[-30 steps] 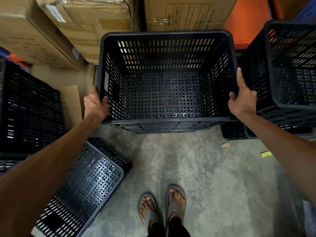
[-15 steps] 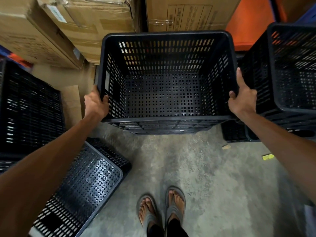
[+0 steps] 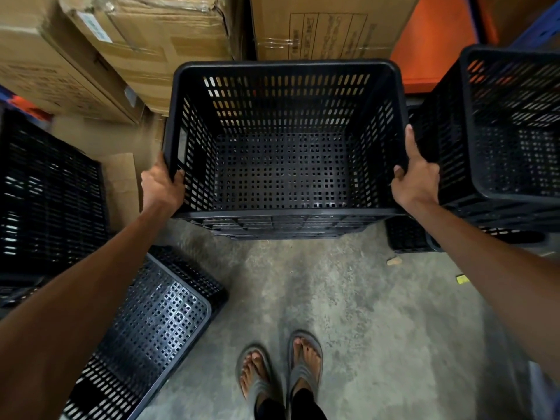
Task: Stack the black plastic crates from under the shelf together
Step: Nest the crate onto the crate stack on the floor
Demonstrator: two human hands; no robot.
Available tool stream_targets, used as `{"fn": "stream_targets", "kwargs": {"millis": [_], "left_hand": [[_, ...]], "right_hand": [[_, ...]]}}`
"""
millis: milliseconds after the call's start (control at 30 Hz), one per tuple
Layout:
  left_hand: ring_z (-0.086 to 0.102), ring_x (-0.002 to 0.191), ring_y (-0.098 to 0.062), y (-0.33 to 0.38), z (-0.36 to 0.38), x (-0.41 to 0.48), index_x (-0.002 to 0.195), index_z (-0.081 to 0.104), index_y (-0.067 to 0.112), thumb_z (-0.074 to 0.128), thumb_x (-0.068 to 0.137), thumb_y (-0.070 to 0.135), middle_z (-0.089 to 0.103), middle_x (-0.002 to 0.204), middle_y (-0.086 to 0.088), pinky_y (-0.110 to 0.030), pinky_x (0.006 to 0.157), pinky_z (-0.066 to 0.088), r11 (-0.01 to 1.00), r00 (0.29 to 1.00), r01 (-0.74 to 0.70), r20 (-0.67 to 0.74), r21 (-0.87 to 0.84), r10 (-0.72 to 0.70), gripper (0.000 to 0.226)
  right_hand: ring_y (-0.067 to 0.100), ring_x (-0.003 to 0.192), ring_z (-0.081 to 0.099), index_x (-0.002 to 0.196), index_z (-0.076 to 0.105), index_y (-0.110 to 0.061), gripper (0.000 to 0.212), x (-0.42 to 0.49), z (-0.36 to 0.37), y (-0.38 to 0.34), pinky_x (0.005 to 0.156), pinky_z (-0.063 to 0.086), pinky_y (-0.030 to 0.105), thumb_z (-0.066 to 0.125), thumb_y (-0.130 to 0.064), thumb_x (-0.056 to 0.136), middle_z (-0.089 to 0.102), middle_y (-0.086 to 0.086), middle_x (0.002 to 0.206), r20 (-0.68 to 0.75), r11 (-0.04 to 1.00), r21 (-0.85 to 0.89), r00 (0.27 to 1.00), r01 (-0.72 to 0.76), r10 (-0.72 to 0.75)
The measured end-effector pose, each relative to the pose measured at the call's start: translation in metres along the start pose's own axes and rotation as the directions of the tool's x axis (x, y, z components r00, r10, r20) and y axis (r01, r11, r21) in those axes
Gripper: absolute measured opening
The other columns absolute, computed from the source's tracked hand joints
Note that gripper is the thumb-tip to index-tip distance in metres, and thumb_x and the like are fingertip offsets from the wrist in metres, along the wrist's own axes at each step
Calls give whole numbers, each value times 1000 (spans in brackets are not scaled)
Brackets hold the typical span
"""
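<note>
A black slotted plastic crate [image 3: 285,165] stands upright in front of me, its open top toward the camera. My left hand [image 3: 162,186] grips its left rim and my right hand [image 3: 416,180] grips its right rim, thumb along the edge. Beneath it another crate's ribbed wall [image 3: 288,227] shows, so it seems nested in a stack. A further black crate stack [image 3: 512,147] stands to the right. A black crate [image 3: 45,195] stands at the left, and an overturned crate [image 3: 145,325] lies on the floor at lower left.
Cardboard boxes [image 3: 127,47] are piled behind the crates, with an orange shelf panel [image 3: 436,40] at back right. My feet in sandals [image 3: 278,368] stand on bare concrete floor [image 3: 363,313]. Small scraps [image 3: 462,279] lie on the floor at right.
Both hands keep the same grip on the crate. The crate has barely shifted, dropping slightly in the view.
</note>
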State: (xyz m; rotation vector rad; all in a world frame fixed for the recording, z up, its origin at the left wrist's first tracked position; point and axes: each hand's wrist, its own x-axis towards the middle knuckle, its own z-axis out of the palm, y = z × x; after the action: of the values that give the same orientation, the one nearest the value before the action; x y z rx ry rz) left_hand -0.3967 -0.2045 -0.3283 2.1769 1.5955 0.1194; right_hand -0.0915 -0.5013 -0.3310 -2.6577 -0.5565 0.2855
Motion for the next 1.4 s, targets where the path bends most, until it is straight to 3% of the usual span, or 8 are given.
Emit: {"fn": "stream_targets", "kwargs": {"millis": [233,400,567,700,867,1067,1233,1400], "left_hand": [[59,114,-36,6,0,-3,135,45,6,53,96,22,59,126,-22,-37,97,49,994,999,16,-37,-104,-20,43],[61,113,-36,0,1,-2,137,43,6,53,96,23,60,126,-22,-38,94,51,994,999,3,-31,-112,-7,46],[57,116,-37,4,-2,-3,138,42,4,51,97,21,58,127,-23,-38,97,47,997,999,-23,-43,-79,20,45],[59,114,-35,7,-5,4,135,44,4,53,96,21,60,127,-21,-37,98,48,993,998,-43,-53,-106,37,43],[59,112,-39,-1,3,6,135,42,4,51,97,23,59,123,-24,-41,96,51,997,999,-28,-21,-76,27,43],[58,114,-40,-5,8,7,137,40,4,50,97,24,58,125,-25,-41,98,50,998,1000,-28,-2,-49,28,46],[55,116,-38,-6,8,4,142,36,6,49,98,25,53,128,-25,-38,97,48,999,1000,17,17,-43,-17,50],[57,112,-39,-12,11,6,139,37,7,49,97,26,56,125,-25,-40,94,50,999,1000,11,19,-32,-10,48]], "right_hand": [[26,70,55,153,11,-41,76,6,5,5,92,53,35,49,-10,95,64,18,81,-34,999,35,999,11,-10],[23,65,50,153,13,-40,74,3,4,7,86,51,31,48,-9,96,56,11,71,-48,999,38,998,33,-31],[27,70,56,153,14,-40,75,1,4,9,89,51,32,49,-7,95,63,18,78,-81,997,65,996,48,-43],[25,65,52,153,12,-40,77,5,-1,4,84,52,33,49,-7,95,51,8,63,-81,997,55,996,45,-41],[29,70,57,153,11,-42,77,2,6,6,87,54,39,49,-8,95,59,13,73,-65,997,74,998,22,-17],[27,67,52,153,9,-41,77,-1,9,12,83,54,39,49,-10,96,57,13,69,-50,999,34,998,35,-33],[30,74,58,153,10,-42,76,1,8,10,92,54,41,49,-10,96,66,21,86,-53,999,45,998,27,-24],[35,75,60,153,8,-41,78,1,11,11,91,54,42,49,-10,95,65,21,82,-56,999,23,998,41,-39]]}}
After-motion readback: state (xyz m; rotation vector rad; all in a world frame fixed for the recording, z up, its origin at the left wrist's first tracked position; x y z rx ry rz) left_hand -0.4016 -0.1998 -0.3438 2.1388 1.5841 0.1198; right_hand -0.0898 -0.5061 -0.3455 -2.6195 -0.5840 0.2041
